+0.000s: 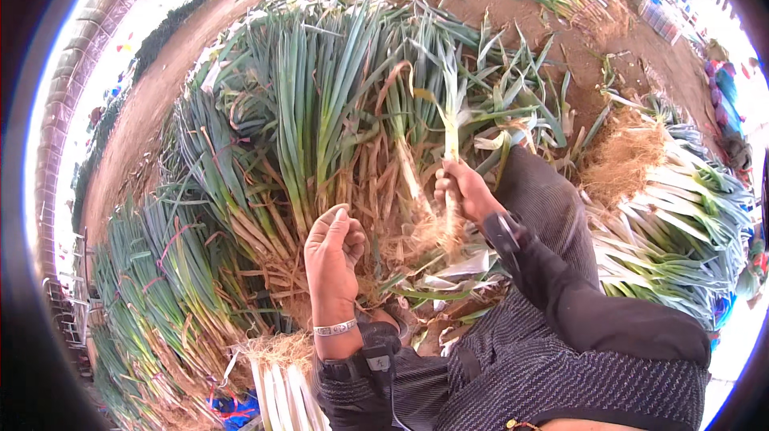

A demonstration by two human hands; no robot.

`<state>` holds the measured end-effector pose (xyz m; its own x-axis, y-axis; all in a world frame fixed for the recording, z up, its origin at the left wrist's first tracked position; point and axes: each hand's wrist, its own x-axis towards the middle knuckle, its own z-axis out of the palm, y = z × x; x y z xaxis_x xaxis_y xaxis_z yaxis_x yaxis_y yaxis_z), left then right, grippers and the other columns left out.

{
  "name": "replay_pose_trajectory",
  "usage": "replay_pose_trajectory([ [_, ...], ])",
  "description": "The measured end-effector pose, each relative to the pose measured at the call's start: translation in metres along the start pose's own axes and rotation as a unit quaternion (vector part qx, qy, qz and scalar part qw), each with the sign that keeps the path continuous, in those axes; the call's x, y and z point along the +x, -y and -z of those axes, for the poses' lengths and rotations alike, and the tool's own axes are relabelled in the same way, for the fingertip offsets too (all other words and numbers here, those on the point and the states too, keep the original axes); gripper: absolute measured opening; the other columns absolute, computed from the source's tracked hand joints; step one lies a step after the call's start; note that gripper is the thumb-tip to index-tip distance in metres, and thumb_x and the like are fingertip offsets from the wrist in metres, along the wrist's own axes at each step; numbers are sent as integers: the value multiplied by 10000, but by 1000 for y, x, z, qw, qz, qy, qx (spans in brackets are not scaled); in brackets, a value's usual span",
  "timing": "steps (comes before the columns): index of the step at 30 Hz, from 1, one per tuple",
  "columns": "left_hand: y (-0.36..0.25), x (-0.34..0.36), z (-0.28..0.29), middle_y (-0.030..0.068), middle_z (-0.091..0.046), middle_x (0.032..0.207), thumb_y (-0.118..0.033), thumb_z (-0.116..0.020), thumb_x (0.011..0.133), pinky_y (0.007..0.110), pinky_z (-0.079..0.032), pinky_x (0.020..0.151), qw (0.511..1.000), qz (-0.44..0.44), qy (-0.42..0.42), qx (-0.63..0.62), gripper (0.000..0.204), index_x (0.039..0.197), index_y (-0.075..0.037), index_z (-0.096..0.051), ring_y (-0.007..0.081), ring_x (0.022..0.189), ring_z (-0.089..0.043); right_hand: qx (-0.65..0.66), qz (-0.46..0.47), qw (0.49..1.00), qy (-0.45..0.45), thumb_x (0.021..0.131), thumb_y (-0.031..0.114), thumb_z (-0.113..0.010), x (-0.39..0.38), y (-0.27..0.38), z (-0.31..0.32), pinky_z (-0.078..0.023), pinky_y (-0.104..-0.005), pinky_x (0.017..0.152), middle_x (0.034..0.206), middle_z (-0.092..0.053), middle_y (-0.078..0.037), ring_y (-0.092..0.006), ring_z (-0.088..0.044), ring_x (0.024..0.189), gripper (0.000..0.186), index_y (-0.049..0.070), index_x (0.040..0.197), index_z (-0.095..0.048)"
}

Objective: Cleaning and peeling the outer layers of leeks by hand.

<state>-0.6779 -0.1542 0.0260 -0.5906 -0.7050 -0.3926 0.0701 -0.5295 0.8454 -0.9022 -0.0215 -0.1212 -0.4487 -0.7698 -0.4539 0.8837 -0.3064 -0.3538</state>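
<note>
We see the right hand (465,190) closed around one leek (451,141), which it holds upright near the centre of the frame. Just left of the centre, the left hand (332,253) is half curled, and we cannot tell if its fingertips pinch something.

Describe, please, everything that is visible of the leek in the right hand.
The leek is held nearly upright. Its pale, smooth-looking stalk spreads above into long green leaves; below hangs a tuft of tan, stringy roots. The right hand grips the lower stalk; the left hand does not touch it.
</note>
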Motion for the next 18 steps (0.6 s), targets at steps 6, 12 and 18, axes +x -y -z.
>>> replay_pose_trajectory([
  [6,5,7,4,6,-674,832,-175,-637,928,203,-498,571,1000,-12,4,16,156,1058,-89,-643,65,653,-612,-140,68,985,78,984,137,-502,-105,-24,-75,-485,-334,614,834,-478,-28,-103,-495,639,359,196,1310,-364],
  [12,4,6,-15,75,-693,984,-214,-565,979,243,-496,674,994,-40,105,8,289,1224,-64,-595,128,794,-652,-175,91,964,179,952,64,-544,-169,-16,-140,-440,-252,552,891,-516,-34,-94,-492,627,593,130,1463,-250],
  [18,7,2,-30,72,-700,1028,-269,-522,1001,278,-487,769,980,-45,185,-59,350,1266,-44,-567,147,875,-659,-371,102,884,267,941,158,-596,-176,-25,-132,-377,-219,501,771,-509,-36,-87,-451,578,748,113,1518,-121],
])
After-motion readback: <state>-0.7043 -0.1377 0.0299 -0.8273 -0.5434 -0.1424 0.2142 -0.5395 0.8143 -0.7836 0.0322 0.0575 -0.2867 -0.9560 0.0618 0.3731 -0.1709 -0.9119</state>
